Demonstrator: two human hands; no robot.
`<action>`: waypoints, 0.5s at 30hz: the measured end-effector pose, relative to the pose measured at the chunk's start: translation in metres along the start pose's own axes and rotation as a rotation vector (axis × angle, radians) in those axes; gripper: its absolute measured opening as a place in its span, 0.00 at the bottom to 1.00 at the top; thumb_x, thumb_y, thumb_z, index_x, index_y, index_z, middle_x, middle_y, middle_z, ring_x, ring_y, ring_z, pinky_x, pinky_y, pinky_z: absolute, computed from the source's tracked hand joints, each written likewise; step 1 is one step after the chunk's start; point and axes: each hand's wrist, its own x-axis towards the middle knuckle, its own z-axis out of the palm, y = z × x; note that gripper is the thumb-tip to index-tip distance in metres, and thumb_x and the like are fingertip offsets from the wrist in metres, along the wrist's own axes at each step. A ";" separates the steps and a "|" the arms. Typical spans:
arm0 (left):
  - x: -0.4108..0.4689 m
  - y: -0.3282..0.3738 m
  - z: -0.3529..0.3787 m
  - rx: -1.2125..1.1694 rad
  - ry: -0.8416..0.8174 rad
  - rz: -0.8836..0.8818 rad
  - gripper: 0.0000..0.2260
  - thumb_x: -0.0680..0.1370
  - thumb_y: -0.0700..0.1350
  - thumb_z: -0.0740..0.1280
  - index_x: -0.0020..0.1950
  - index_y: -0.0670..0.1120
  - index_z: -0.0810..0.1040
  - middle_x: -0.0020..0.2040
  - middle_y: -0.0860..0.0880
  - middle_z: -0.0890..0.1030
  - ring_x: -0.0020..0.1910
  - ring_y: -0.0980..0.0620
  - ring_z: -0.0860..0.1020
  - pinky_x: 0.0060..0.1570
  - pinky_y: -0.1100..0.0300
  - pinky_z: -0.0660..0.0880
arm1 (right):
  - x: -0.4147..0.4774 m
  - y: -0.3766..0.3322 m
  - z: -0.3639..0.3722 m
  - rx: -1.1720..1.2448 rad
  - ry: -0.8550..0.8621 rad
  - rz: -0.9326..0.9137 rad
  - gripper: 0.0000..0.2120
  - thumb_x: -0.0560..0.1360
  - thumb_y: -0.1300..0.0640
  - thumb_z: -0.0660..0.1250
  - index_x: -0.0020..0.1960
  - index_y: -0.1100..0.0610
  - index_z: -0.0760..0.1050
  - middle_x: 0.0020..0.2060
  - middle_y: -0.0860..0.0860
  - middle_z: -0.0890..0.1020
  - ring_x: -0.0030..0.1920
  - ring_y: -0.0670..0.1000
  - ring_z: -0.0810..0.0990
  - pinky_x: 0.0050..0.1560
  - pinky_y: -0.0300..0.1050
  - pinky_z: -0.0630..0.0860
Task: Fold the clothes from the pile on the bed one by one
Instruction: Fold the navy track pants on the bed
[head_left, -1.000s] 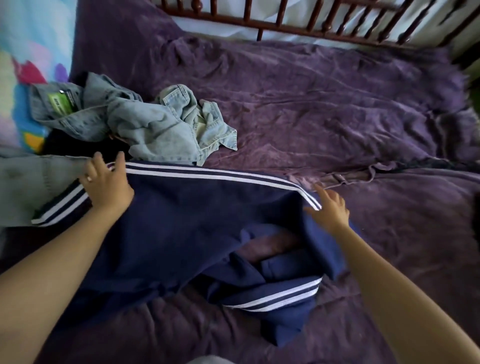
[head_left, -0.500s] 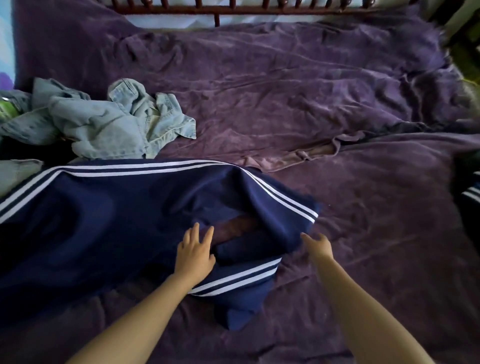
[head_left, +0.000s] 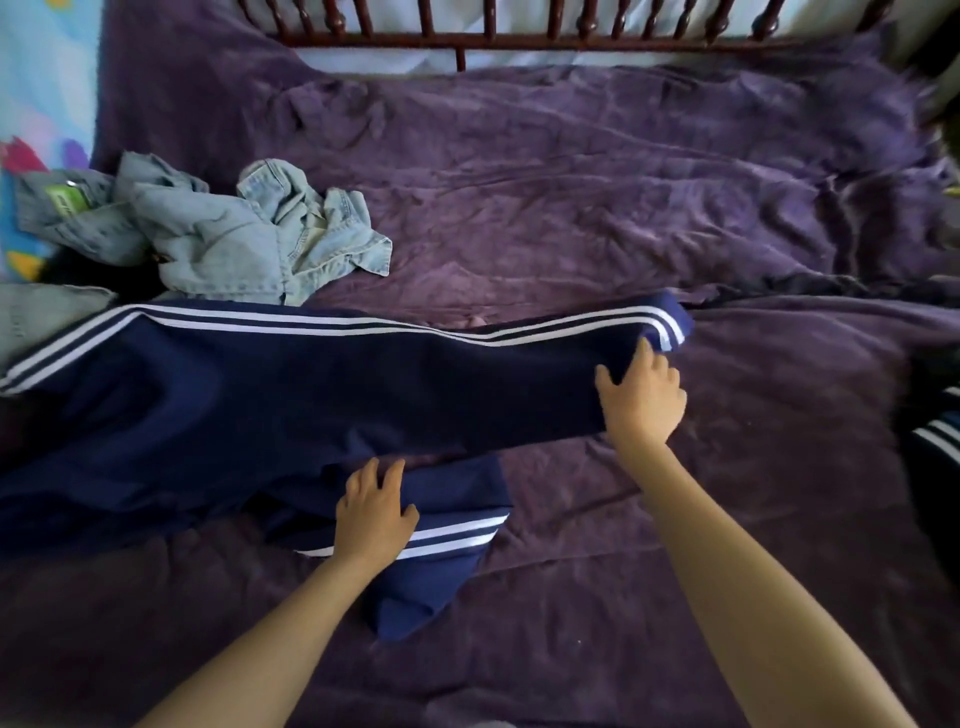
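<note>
Navy knit garment (head_left: 260, 395) with triple white side stripes, apparently track trousers, lay across the near half of the purple bedspread (head_left: 571, 182). One leg was stretched flat from the left edge of view to right of centre, its striped seam on the far side. The other leg lay bunched and doubled over just in front of it. The right hand (head_left: 641, 400) rested on the end of the stretched leg near the cuff, fingers straight and spread, thumb out to the side, pressing flat rather than gripping. The left hand (head_left: 374, 512) lay on the bunched leg just above its stripes, fingers fanned and only slightly bent, holding nothing. Step judged: laying out and smoothing one garment before its first fold. Next move judged to call for drawing the bunched leg out straight and laying it over the flat one, stripes aligned. Crumpled pale denim clothes (head_left: 234, 239) sat beyond the trousers at the left, touching their far edge. A grey cloth (head_left: 41, 317) lay at the left margin, beside a brightly printed fabric (head_left: 41, 104). A second dark striped garment (head_left: 935, 431) showed at the right margin, well apart. A turned wooden rail (head_left: 519, 39) ran along the far side.
</note>
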 end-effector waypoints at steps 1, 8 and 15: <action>-0.002 0.002 0.002 0.000 -0.008 -0.004 0.27 0.79 0.50 0.59 0.76 0.49 0.53 0.76 0.44 0.52 0.74 0.44 0.53 0.68 0.51 0.60 | 0.000 0.001 0.001 -0.150 -0.091 -0.138 0.24 0.77 0.45 0.61 0.69 0.55 0.67 0.60 0.59 0.73 0.61 0.61 0.70 0.54 0.52 0.66; -0.021 -0.002 0.024 0.030 -0.148 -0.070 0.28 0.80 0.51 0.58 0.76 0.50 0.51 0.77 0.45 0.51 0.74 0.44 0.53 0.68 0.52 0.61 | -0.028 0.030 0.050 -0.045 -0.643 0.038 0.24 0.78 0.45 0.58 0.71 0.54 0.64 0.69 0.58 0.64 0.69 0.60 0.61 0.66 0.56 0.62; -0.020 -0.010 0.046 0.029 -0.260 0.004 0.28 0.80 0.50 0.58 0.77 0.51 0.51 0.78 0.51 0.50 0.74 0.49 0.55 0.66 0.57 0.65 | 0.002 0.067 0.071 0.723 -0.475 0.654 0.25 0.75 0.58 0.65 0.68 0.66 0.63 0.59 0.61 0.74 0.54 0.57 0.75 0.43 0.46 0.73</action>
